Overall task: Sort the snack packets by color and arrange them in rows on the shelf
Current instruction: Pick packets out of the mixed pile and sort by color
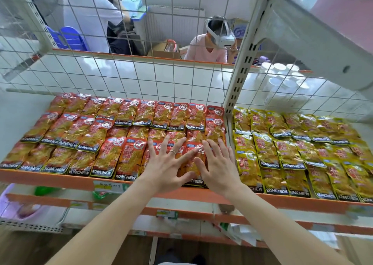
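Shelf (60,177) with an orange front lip, seen from above and in front. Two colour blocks lie on it, split by a white perforated upright (240,72).

Red snack packets (121,135): left of the upright, lying flat in three overlapping rows from the wire mesh back (141,79) to the front lip. "KONCHEW" is printed along the bottom edge of each. The left half of the middle row sits slightly askew.

Yellow snack packets (292,149): right of the upright, same brand, also in overlapping rows reaching the front lip.

Left hand (167,167): palm down, fingers straight and spread, resting on front-row red packets near the right end of the red block. Grips nothing. Ring (173,152) on one finger.

Right hand (220,167): palm down, fingers straight and spread, resting on the last red packets just beside the upright and the first yellow column. Grips nothing. The two thumbs lie close together over one red packet; cannot tell whether they touch.

Other items: price label (105,186) on the lip; lower shelves (181,212) with orange edges beneath. Behind the mesh: a person in a pink top (205,52) wearing a white headset (222,36), a cardboard box (161,51), a blue stool (70,38), and stacked white cups (282,72) at right.
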`<state>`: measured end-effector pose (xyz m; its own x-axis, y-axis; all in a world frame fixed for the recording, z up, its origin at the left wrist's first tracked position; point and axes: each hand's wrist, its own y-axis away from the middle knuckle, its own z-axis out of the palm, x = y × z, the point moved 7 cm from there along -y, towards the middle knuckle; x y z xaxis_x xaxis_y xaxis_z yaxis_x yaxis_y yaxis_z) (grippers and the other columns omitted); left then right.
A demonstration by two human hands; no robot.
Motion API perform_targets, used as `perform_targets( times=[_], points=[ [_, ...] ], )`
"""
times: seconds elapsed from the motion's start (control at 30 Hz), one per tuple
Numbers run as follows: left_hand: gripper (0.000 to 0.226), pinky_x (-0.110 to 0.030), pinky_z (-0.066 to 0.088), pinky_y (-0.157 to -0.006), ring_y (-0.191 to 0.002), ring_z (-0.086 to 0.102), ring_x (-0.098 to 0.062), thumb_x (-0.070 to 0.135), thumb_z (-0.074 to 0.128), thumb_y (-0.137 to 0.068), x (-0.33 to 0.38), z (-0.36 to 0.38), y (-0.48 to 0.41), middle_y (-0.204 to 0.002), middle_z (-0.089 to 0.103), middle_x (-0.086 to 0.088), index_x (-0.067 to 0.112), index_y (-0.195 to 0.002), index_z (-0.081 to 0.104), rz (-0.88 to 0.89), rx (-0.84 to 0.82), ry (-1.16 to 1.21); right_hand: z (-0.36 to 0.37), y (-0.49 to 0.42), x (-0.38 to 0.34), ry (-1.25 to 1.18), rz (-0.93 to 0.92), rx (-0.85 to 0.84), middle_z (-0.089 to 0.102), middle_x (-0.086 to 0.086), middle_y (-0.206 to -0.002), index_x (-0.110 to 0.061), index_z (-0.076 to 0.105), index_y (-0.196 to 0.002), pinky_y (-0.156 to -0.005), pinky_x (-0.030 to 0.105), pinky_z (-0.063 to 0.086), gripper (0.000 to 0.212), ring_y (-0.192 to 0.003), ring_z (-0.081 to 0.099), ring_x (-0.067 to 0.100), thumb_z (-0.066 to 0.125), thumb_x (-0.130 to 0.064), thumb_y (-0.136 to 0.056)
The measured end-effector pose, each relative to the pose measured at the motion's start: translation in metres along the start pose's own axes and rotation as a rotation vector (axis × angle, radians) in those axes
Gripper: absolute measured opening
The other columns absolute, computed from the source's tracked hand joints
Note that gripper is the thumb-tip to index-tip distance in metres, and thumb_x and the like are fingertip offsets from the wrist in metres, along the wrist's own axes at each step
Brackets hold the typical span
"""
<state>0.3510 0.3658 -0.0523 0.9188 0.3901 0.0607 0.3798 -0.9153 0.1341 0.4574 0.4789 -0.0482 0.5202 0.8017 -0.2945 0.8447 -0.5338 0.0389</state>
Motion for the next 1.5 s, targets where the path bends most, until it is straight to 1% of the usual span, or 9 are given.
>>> perform_targets(
  times=[0.1, 0.23, 0.47, 0.63, 0.8, 0.93, 1.1, 1.27, 1.5],
  points=[
    [0.076, -0.078, -0.012, -0.107, -0.151, -0.021, -0.037, 0.088, -0.009, -0.077, 0.0, -0.002, -0.001, -0.166, -0.021, 0.008, 0.06, -0.147, -0.021, -0.007, 0.026, 0.02, -0.013, -0.011, 0.0, 0.019, 0.022, 0.109, 0.025, 0.003, -0.16, -0.027, 0.028, -0.155, -0.123, 0.053, 0.007, 0.081, -0.151, 0.011, 0.026, 0.011, -0.073, -0.091],
    [0.082, -0.077, -0.005, -0.11, -0.153, -0.017, -0.035, 0.086, 0.004, -0.081, 0.007, -0.006, -0.01, -0.168, -0.014, 0.007, 0.051, -0.155, -0.004, -0.024, 0.058, 0.038, -0.012, -0.027, 0.0, 0.055, 0.025, 0.043, 0.002, -0.001, -0.168, -0.03, 0.017, -0.158, -0.124, 0.047, -0.002, 0.088, -0.154, -0.007, 0.019, -0.005, -0.076, -0.087],
    [0.083, -0.076, -0.008, -0.11, -0.153, -0.017, -0.035, 0.086, 0.0, -0.081, 0.008, 0.001, -0.015, -0.169, -0.009, 0.007, 0.049, -0.156, -0.001, 0.009, 0.041, 0.018, 0.002, -0.018, 0.002, 0.021, 0.039, -0.006, -0.007, -0.007, -0.167, -0.03, 0.01, -0.16, -0.123, 0.04, -0.01, 0.089, -0.152, -0.014, 0.012, -0.01, -0.075, -0.085],
    [0.085, -0.072, -0.007, -0.113, -0.154, -0.016, -0.032, 0.082, -0.019, -0.08, 0.009, -0.008, -0.011, -0.168, -0.013, 0.009, 0.047, -0.157, -0.006, 0.015, 0.098, 0.077, -0.02, -0.004, 0.01, -0.038, 0.042, 0.094, -0.007, -0.011, -0.167, -0.033, 0.008, -0.159, -0.124, 0.045, -0.007, 0.075, -0.152, -0.015, 0.01, 0.0, -0.069, -0.093],
    [0.078, -0.069, 0.004, -0.117, -0.153, 0.014, -0.036, 0.078, 0.012, -0.093, 0.059, -0.032, -0.008, -0.167, 0.02, -0.001, 0.036, -0.158, 0.024, 0.086, 0.276, 0.149, -0.046, 0.039, 0.052, -0.078, 0.027, 0.215, 0.003, -0.011, -0.165, -0.031, 0.023, -0.158, -0.124, 0.039, -0.008, 0.064, -0.152, -0.008, 0.005, 0.014, -0.059, -0.1],
    [0.075, -0.068, 0.012, -0.116, -0.153, 0.017, -0.036, 0.073, 0.029, -0.092, 0.126, -0.027, -0.022, -0.165, 0.024, -0.002, 0.033, -0.156, 0.029, 0.192, 0.277, 0.138, -0.06, 0.059, 0.11, -0.032, 0.058, 0.26, 0.013, -0.01, -0.165, -0.03, 0.031, -0.155, -0.124, 0.041, -0.002, 0.06, -0.153, 0.003, 0.008, 0.025, -0.051, -0.1],
    [0.075, -0.064, -0.001, -0.119, -0.155, 0.005, -0.027, 0.066, 0.025, -0.093, 0.199, -0.01, -0.05, -0.168, 0.014, 0.0, 0.03, -0.159, 0.023, 0.178, 0.197, 0.103, -0.067, 0.077, 0.177, 0.079, 0.104, 0.183, 0.014, -0.007, -0.166, -0.028, 0.033, -0.154, -0.123, 0.051, 0.007, 0.064, -0.154, 0.007, 0.013, 0.026, -0.049, -0.095],
    [0.073, -0.058, -0.02, -0.117, -0.156, -0.005, -0.019, 0.06, 0.026, -0.098, 0.235, 0.001, -0.067, -0.17, -0.003, -0.001, 0.026, -0.161, 0.012, 0.057, 0.14, 0.021, -0.066, 0.079, 0.216, 0.187, 0.075, 0.073, 0.01, -0.006, -0.167, -0.03, 0.024, -0.157, -0.122, 0.051, -0.008, 0.074, -0.154, 0.001, 0.014, 0.018, -0.061, -0.091],
    [0.074, -0.054, -0.019, -0.119, -0.155, 0.012, -0.017, 0.06, 0.022, -0.093, 0.245, 0.007, -0.07, -0.168, 0.016, 0.0, 0.025, -0.158, 0.03, -0.032, 0.197, 0.007, -0.063, 0.074, 0.229, 0.122, 0.003, 0.075, 0.007, -0.006, -0.167, -0.032, 0.016, -0.159, -0.113, 0.046, -0.027, 0.068, -0.154, 0.001, 0.014, 0.031, -0.059, -0.098]
  ],
)
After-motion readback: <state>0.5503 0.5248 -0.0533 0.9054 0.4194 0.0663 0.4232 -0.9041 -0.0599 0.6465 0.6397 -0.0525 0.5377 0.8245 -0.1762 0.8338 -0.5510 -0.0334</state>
